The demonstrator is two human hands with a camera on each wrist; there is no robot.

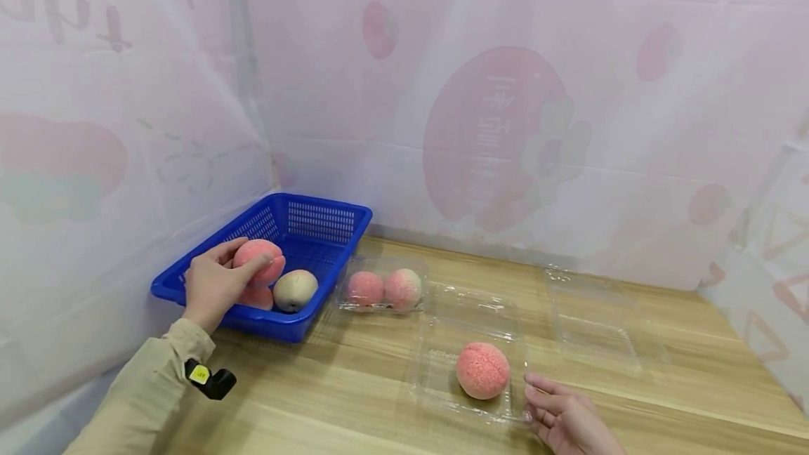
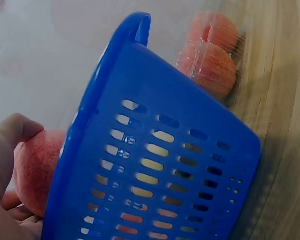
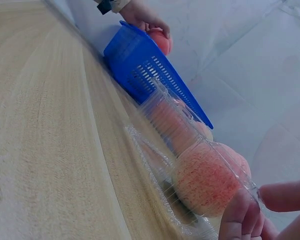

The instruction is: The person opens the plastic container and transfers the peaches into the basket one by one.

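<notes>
My left grip (image 1: 211, 281) holds a rosy, creased peach (image 1: 260, 260); my right grip (image 1: 565, 414) pinches a clear box (image 1: 436, 379) by its edge.

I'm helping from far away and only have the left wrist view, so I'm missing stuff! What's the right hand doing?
Observer: The right hand is pinching the edge of an open clear box.
Operator: Ooh, is there any fruit in that box?
Observer: Yes, one pink peach sits in it.
Operator: Are there more boxes that I can't see?
Observer: Yes, the head view shows a second clear box farther to the right.
</notes>
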